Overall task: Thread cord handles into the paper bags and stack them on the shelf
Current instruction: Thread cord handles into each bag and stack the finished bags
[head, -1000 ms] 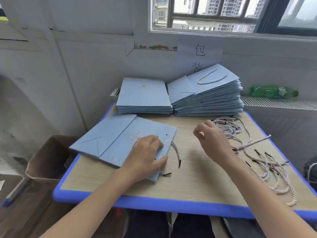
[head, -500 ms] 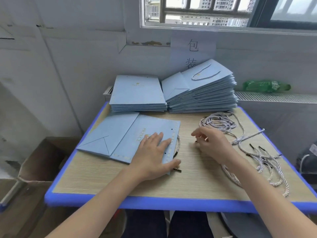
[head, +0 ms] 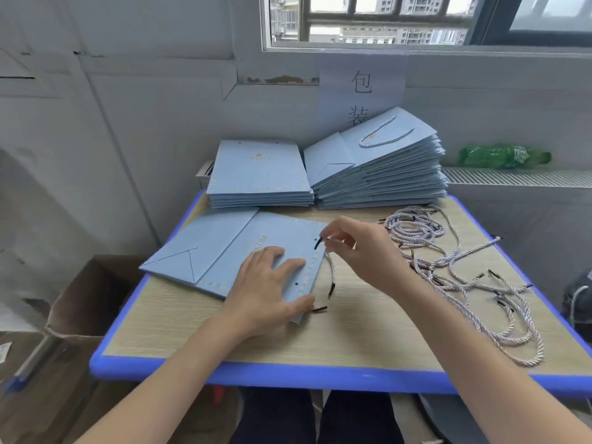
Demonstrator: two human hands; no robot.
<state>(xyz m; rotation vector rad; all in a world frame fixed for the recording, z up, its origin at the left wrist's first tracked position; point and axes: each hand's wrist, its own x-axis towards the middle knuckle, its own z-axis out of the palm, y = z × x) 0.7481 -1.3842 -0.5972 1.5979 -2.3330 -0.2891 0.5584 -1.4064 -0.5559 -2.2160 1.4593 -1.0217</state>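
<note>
Left hand (head: 267, 285): fingers spread flat — pressing the paper bag (head: 243, 254).
Right hand (head: 358, 248): pinching a cord (head: 330, 267) tip at the bag's 3 o'clock edge.
Loose cords (head: 448, 267): table (head: 224, 370), 3 o'clock.

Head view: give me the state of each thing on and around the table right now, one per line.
Left hand: fingers straight, pressing the bag flat.
Right hand: pinching a cord's black tip at the bag's far hole.
Bag: flat on the table, near hole empty.
Cord: hanging from the right hand, other tip loose.
Left stack: no handle on the top bag.
Right stack: top bag has a handle.
Loose cords: tangled on the table.
Green bottle: lying on its side.
</note>
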